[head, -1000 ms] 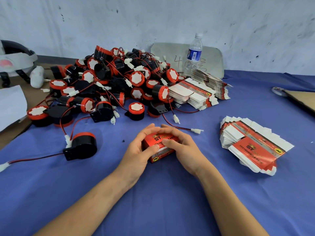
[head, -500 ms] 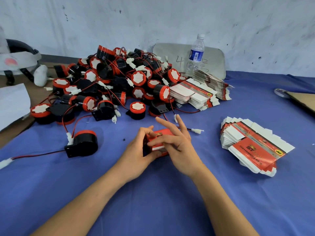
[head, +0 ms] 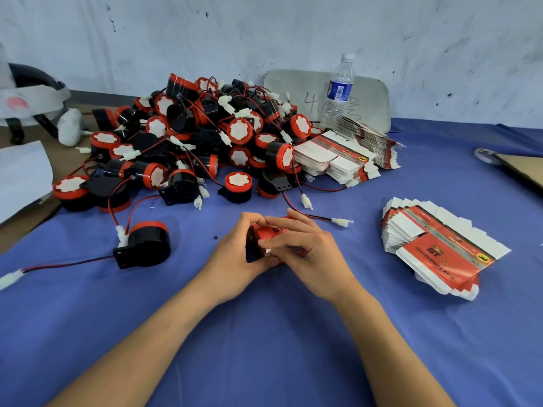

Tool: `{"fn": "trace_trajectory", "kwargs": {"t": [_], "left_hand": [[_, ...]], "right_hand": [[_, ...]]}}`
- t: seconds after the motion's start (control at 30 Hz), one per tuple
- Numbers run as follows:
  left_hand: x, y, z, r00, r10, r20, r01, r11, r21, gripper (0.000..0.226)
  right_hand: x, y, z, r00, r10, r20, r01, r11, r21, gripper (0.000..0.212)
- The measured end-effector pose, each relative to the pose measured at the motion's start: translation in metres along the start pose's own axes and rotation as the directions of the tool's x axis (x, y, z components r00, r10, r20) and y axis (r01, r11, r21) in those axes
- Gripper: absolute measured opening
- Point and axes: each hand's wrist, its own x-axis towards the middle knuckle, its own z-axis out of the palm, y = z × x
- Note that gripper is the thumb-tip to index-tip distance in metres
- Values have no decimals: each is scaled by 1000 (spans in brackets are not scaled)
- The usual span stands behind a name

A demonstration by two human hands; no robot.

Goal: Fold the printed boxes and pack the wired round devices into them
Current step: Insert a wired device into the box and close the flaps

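One box (head: 273,232), betw. L grip (head: 233,255), R grip (head: 313,254)

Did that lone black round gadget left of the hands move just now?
No. The lone device sits where it was, with the same gap from the pile behind it.

Red printed box (head: 271,240) on blue cloth (head: 264,348) (devices (head: 202,136) black-and-red).

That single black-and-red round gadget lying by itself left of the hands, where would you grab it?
Probably take the gadget by its round black body, coming from above and from its right: that side is bare, while the flat tab and the wires stick out on its left. Pulling the wires would likely just drag it.
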Motion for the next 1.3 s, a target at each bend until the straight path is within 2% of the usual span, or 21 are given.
{"fn": "trace_trajectory", "kwargs": {"t": [0.47,0.6,0.73,0.83,0.93,1.0,1.1,1.2,1.3], "left_hand": [[-1,-6,-1,1000,-12,-20,12,1000,0,50],[-1,-7,-2,1000,-16,2,16,1000,17,48],[-1,-7,-1,1000,-16,-10,16,999,46,45],[-1,-5,1,998,41,-55,-33,991,130,44],[-2,-3,0,959,270,-89,-231,923,309,31],[-1,-3,1,931,358,-65,-313,880,358,22],[0,-3,5,942,323,-90,-278,901,333,15],[1,-3,10,937,333,-107,-265,875,405,8],[2,-2,10,934,344,-97,-266,850,454,6]], "right_hand": [[-4,-3,0,998,24,59,-23,999,-24,36],[-12,-2,-2,996,-64,54,72,984,-163,44],[-24,3,3,982,-180,57,189,924,-332,54],[-25,6,4,977,-211,-17,193,922,-336,51],[-25,10,3,959,-230,-163,162,923,-349,44],[-25,11,5,950,-234,-205,144,914,-380,38],[-21,9,9,949,-224,-221,113,898,-424,33],[-19,8,8,954,-177,-242,65,910,-410,31],[-25,9,7,974,-127,-188,54,935,-351,39]]}}
